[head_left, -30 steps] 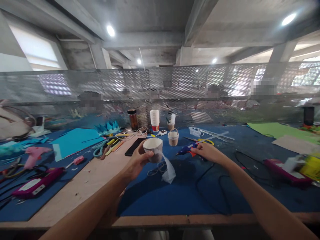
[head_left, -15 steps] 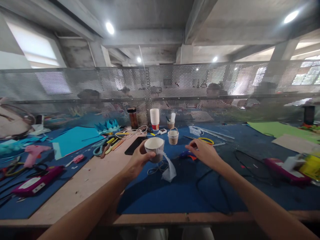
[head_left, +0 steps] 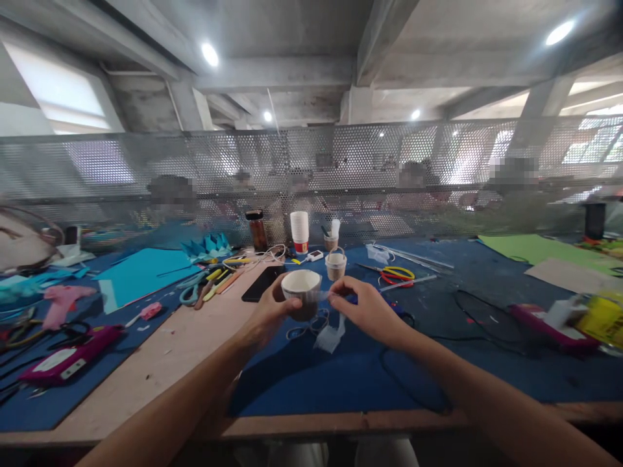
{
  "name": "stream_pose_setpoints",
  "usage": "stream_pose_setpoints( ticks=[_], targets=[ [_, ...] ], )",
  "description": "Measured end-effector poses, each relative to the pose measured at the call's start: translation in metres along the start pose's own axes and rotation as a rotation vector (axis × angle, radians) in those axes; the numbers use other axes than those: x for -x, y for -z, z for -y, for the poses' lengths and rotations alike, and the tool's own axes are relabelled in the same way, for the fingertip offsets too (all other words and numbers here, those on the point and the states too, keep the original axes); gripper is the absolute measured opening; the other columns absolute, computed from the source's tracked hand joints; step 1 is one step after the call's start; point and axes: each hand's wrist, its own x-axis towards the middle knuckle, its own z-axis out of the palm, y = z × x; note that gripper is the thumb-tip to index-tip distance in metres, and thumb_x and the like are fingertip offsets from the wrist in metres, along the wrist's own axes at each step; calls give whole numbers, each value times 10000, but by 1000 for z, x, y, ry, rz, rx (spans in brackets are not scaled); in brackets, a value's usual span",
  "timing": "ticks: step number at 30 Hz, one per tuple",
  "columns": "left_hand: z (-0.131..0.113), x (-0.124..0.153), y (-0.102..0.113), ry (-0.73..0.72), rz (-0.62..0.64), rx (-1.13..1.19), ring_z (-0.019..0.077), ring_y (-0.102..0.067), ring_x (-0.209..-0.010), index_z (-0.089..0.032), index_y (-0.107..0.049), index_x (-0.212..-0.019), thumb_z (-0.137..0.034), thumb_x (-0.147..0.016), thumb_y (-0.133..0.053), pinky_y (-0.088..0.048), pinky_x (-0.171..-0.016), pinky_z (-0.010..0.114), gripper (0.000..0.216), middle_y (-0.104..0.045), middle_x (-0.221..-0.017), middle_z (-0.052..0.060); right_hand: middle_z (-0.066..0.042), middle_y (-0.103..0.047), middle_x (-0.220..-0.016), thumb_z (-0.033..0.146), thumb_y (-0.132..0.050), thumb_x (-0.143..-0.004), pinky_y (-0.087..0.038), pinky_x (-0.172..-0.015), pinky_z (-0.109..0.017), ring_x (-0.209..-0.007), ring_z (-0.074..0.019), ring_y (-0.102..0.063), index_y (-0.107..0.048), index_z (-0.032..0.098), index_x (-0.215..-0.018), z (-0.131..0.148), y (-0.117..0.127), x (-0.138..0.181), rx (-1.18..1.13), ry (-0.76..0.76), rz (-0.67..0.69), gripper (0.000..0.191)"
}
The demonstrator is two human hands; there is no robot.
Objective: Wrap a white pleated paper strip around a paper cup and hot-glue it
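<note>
- The left hand [head_left: 273, 306], just left of centre in the frame, is curled around a round, open-topped paper cup [head_left: 308, 307] with a white inside and a greyish wrapped outside, its thumb lying against the near side.
- The cup is at the middle of the frame, slightly below centre, held up over the blue mat [head_left: 302, 386] with its opening upward; this grasp matches both earlier frames.
- The right hand [head_left: 363, 308] is the main change: a second ago it was on the blue glue gun [head_left: 399, 310], half a second ago its fingers were above the tool, and now it is beside the cup.
- Its thumb and forefinger are brought narrowly together, pinching a thin, translucent white strip [head_left: 331, 338] just right of the cup wall.
- That strip hung slack from the cup earlier; now its upper part runs across to the fingertips, while the wider tail stays below.
- The glue gun lies on the mat right of centre, partly hidden behind the right hand.
- Scissors with red and yellow handles [head_left: 400, 277], right of centre, are now more fully uncovered.
- A small, pale bucket with an arched handle [head_left: 335, 267] stands beyond the cup, near the right fingertips.
- A flat black phone [head_left: 260, 285] lies left of the cup.
</note>
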Motion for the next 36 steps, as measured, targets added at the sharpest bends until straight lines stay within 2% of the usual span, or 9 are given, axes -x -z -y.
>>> stream_pose_setpoints(
  ticks=[4, 8, 11, 15, 20, 24, 29, 36],
  targets=[
    [-1, 1, 1, 54, 49, 58, 255, -659, -933, -176, -655, -1273, -403, -656, -903, -511, -777, 322, 702, -729, -1077, 123, -15, -692, -854, 309, -572, -940, -467, -758, -291, -823, -178, -630, -678, 192, -891, -2, 5, -3, -72, -6, -6, 166],
    [-6, 4, -3, 100, 77, 97, 295, -672, -987, -168, -657, -1283, -447, -643, -902, -518, -839, 374, 740, -733, -1125, 145, -37, -721, -1033, 314, -595, -934, -479, -848, -315, -952, -194, -649, -645, 212, -867, 1, 3, -2, -137, 68, -75, 131],
    [-10, 6, -6, 101, 101, 104, 304, -673, -1003, -179, -649, -1301, -457, -660, -888, -510, -838, 373, 738, -739, -1119, 137, -43, -736, -1136, 297, -612, -922, -484, -867, -325, -1007, -204, -665, -635, 220, -836, 6, 2, 1, -202, 58, -75, 118],
    [-11, 7, -7, 100, 146, 103, 278, -673, -924, -180, -633, -1325, -483, -678, -872, -500, -759, 338, 753, -745, -1069, 125, -42, -765, -1086, 318, -621, -916, -493, -794, -321, -928, -200, -681, -636, 219, -816, 8, 2, 4, -268, 10, -53, 142],
    [-8, 9, -5, 129, 154, 122, 301, -676, -1013, -184, -586, -1380, -486, -673, -874, -520, -814, 361, 821, -734, -1143, 145, -40, -762, -924, 364, -672, -895, -502, -784, -331, -882, -208, -681, -631, 216, -830, 1, -2, 3, -369, -27, -85, 167],
    [-4, 9, -4, 147, 193, 142, 345, -684, -1060, -186, -605, -1361, -484, -729, -828, -540, -791, 377, 733, -737, -1155, 162, -40, -748, -892, 402, -713, -863, -499, -726, -316, -811, -196, -663, -612, 218, -816, -5, -6, 3, -377, -52, -126, 216],
    [-3, 9, -3, 156, 206, 166, 338, -692, -1070, -184, -644, -1320, -462, -796, -767, -542, -860, 398, 606, -747, -1166, 141, 7, -689, -769, 392, -745, -822, -440, -619, -262, -668, -143, -578, -576, 217, -762, -7, -9, 2, -358, -76, -181, 251],
    [-2, 8, -5, 226, 189, 235, 352, -678, -1121, -194, -718, -1211, -468, -829, -717, -535, -904, 430, 469, -768, -1137, 117, 9, -652, -771, 415, -750, -807, -441, -622, -264, -656, -141, -552, -570, 223, -784, -4, -12, 1, -359, -76, -204, 264]
  ],
)
